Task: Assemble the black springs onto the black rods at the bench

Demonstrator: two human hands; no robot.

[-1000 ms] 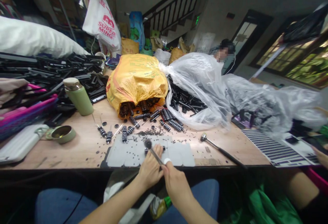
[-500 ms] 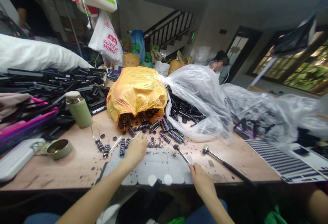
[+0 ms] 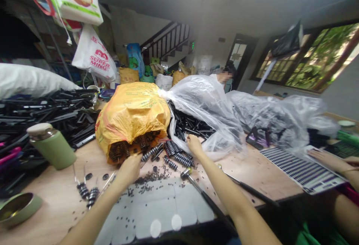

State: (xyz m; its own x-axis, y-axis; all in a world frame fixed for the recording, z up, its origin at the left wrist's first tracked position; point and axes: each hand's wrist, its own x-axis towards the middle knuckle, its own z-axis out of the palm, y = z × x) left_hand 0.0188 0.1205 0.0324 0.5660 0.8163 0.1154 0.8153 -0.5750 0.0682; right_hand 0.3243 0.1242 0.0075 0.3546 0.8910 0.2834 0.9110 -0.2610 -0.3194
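Note:
My left hand (image 3: pixel 130 168) is closed in front of the yellow bag (image 3: pixel 137 107), beside black-and-silver ribbed cylinders (image 3: pixel 151 152). Its fingertips are hidden, and I cannot make out what they hold. Farther right, my right hand (image 3: pixel 194 144) reaches to the mouth of a clear plastic bag (image 3: pixel 204 92), with its fingers curled against a heap of black parts (image 3: pixel 182 121). Whatever those fingers hold is too small to tell. A hammer (image 3: pixel 200 191) with a dark handle lies on the grey mat (image 3: pixel 157 207), under my right forearm. Tiny black pieces (image 3: pixel 148 179) are scattered around the mat.
At left stand a green flask (image 3: pixel 52 148) and its cup-like lid (image 3: pixel 21 209), near a pile of black strips (image 3: pixel 42 114). Another hammer-like tool (image 3: pixel 246 187) lies at right, by a striped sheet (image 3: pixel 300 168). A co-worker's hand (image 3: pixel 327 159) rests on that sheet's far edge.
My right hand has let go of the hammer, left it on the mat and moved forward to the clear bag. My left hand stays near the ribbed cylinders. The view has shifted.

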